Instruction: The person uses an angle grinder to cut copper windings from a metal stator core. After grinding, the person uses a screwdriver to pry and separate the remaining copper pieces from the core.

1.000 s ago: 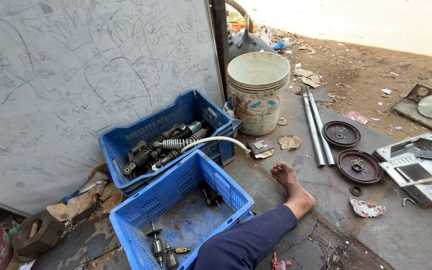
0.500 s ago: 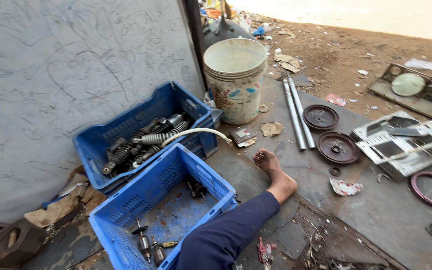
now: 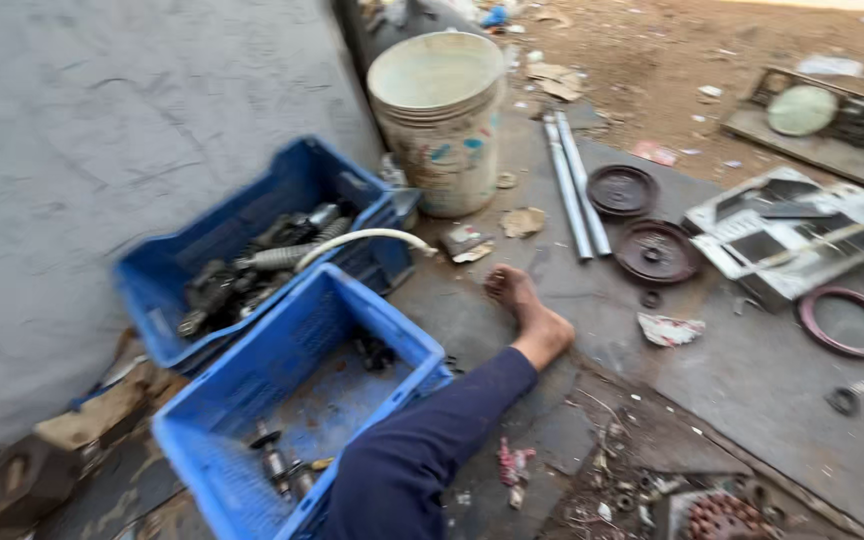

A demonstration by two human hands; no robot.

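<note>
Blue crate (image 3: 252,420) lies beside the outstretched leg (image 3: 432,450); neither hand shows, grip unknowable.

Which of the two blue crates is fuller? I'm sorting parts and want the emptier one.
The far blue crate by the wall is fuller, piled with dark metal parts and a white hose. The near blue crate beside the leg shows mostly bare floor.

1. My hands: neither is in view; no pose or grip can be reported for left or right.
2. My leg (image 3: 422,450): stretched forward from the lower edge, clothed in dark blue to the ankle.
3. My foot (image 3: 527,312): bare, toes pointing away, resting flat on its side.
</note>
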